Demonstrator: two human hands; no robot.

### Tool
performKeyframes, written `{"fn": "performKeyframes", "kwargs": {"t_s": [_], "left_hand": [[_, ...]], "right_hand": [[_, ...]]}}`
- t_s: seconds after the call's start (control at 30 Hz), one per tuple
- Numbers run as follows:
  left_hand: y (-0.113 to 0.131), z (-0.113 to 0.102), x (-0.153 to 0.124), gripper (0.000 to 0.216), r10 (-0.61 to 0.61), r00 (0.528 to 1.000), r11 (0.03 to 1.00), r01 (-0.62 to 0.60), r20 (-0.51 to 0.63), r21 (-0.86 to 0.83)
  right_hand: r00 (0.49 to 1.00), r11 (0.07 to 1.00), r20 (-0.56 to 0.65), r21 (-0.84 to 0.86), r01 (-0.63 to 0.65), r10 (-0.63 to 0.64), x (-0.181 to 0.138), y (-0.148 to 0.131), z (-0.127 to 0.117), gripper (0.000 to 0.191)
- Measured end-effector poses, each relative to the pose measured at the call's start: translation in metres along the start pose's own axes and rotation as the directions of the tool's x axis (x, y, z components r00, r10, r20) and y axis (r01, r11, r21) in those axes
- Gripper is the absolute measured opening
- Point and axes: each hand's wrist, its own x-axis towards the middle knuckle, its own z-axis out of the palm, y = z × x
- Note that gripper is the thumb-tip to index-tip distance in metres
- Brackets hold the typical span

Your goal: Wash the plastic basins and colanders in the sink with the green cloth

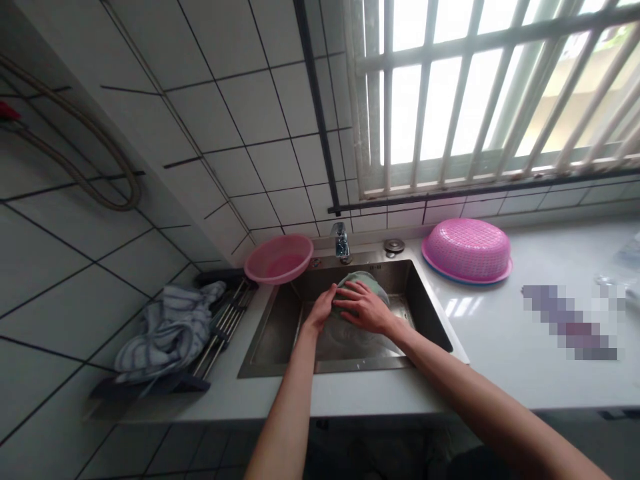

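Observation:
Over the steel sink (pixel 275 333), both hands are on a pale green, rounded, bowl-like thing (pixel 369 279). Its lower part is hidden behind my hands, so its exact kind is unclear. My left hand (pixel 321 309) holds its left edge, with the thumb side turned up. Across its upper face lies my right hand (pixel 364 305), palm down with the fingers stretched and slightly spread. A chrome faucet (pixel 341 240) stands just behind the thing.
Left of the faucet, a pink basin (pixel 280 260) rests on the sink's corner. A striped cloth (pixel 163 333) lies on a rack (pixel 225 327). An upturned pink colander (pixel 467 247) sits on the white counter (pixel 480 360). A drain strainer (pixel 394 246) is behind the sink.

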Motion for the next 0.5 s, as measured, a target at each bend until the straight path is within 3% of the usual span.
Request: {"fn": "performKeyframes", "kwargs": {"t_s": [0.07, 0.2, 0.3, 0.4, 0.5], "left_hand": [[-0.001, 0.001, 0.000, 0.057, 0.026, 0.999, 0.998, -0.025, 0.018, -0.051], [-0.004, 0.006, 0.000, 0.048, -0.005, 0.986, 0.981, 0.037, 0.166, -0.191], [-0.004, 0.006, 0.001, 0.034, -0.030, 0.973, 0.973, 0.080, 0.227, -0.215], [-0.001, 0.001, 0.003, 0.030, -0.092, 0.980, 0.965, 0.132, 0.178, -0.229], [0.000, -0.005, 0.006, 0.041, -0.141, 0.990, 0.969, 0.140, 0.010, -0.202]], "right_hand": [[1.000, 1.000, -0.029, 0.000, -0.010, 0.010, 0.003, -0.003, -0.003, 0.041], [0.982, 0.990, -0.130, -0.004, -0.139, 0.138, 0.001, 0.009, -0.009, 0.043], [0.983, 0.985, -0.079, -0.022, -0.169, 0.166, -0.003, 0.013, -0.006, 0.045], [0.996, 0.996, 0.014, -0.036, -0.086, 0.087, -0.003, 0.003, 0.003, 0.046], [0.986, 0.996, 0.140, -0.022, 0.090, -0.086, 0.001, -0.015, 0.012, 0.045]]}}
